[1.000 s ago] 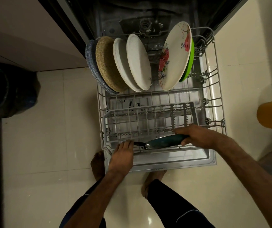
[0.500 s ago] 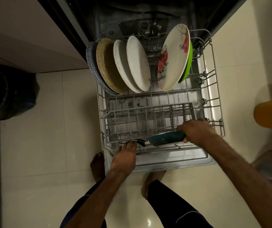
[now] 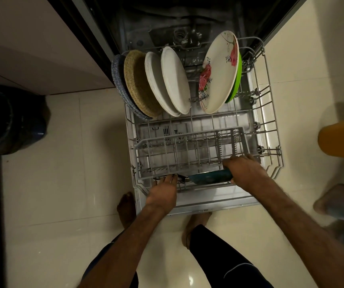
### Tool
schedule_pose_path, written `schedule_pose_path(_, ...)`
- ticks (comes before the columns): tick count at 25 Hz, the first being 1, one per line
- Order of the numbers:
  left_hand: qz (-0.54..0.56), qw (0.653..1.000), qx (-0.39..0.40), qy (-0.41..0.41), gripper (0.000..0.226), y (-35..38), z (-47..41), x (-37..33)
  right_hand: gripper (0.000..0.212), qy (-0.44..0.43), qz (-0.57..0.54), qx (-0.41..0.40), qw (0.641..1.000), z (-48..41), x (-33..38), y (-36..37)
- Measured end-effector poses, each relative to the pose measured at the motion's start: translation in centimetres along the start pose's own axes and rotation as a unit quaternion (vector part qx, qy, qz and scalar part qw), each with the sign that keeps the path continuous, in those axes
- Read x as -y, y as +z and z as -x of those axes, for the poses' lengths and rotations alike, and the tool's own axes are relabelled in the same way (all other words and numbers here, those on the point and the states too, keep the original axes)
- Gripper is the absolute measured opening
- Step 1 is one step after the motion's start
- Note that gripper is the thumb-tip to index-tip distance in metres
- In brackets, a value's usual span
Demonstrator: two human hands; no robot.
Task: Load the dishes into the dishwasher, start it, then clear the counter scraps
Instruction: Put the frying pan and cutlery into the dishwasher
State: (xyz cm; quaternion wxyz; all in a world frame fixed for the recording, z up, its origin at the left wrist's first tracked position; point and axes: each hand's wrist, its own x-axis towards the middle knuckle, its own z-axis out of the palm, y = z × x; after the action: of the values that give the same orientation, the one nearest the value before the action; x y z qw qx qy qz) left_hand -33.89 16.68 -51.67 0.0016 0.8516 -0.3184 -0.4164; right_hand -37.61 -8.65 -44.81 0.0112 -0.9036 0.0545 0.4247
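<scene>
We look down past a dark bin point(image 3: 11, 119) at far left to the dishwasher's lower rack point(image 3: 271, 125), which stands out over the open door. Across the rack's far rows, plates stand on edge: a blue speckled plate point(image 3: 117, 80), a tan textured plate point(image 3: 138, 86), two white plates point(image 3: 156, 84) point(image 3: 175, 80), then, after a gap, a floral plate point(image 3: 219, 73) with a green plate point(image 3: 237, 80) just behind it. Nearer us sits a grey cutlery basket point(image 3: 187, 150); we see nothing in it. Between that basket and the rack's front rail lies the teal frying pan point(image 3: 210, 177), its dark handle pointing left. Our left hand point(image 3: 162, 192) reaches in with fingers stretched flat, the tips on that handle. Our right hand point(image 3: 244, 173), well apart from the left, is curled over the pan's right rim and grips it, knuckles against the basket's corner. An orange container point(image 3: 343, 138) stands on the tiled floor at far right.
</scene>
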Motion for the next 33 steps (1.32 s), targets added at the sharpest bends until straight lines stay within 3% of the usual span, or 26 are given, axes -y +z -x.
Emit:
schedule_pose_path(6, 0.001, 1.000, -0.026, 0.006, 0.065, -3.8, 2.1, -0.6, 0.074, 0.010, -0.033, 0.020, 0.999, 2.3, 1.9, -1.4)
schedule_pose_path(14, 0.015, 0.995, -0.099, -0.010, 0.061, -13.9, 10.1, -0.7, 0.054, -0.006, -0.109, -0.077, 0.991, 8.5, 7.9, -10.8)
schedule_pose_path(21, 0.034, 0.977, -0.207, -0.042, 0.052, -28.3, 22.2, 4.4, 0.043, -0.051, -0.099, -0.180, 0.977, 15.0, 16.5, -26.5)
schedule_pose_path(25, 0.033, 0.944, -0.325, -0.050, 0.047, -39.2, 30.6, 11.2, 0.039, -0.077, -0.121, -0.280, 0.949, 18.3, 22.8, -39.0)
schedule_pose_path(33, 0.067, 0.879, -0.459, -0.112, 0.035, -55.7, 46.4, 24.4, 0.040, -0.143, -0.146, -0.401, 0.893, 24.7, 35.3, -58.6)
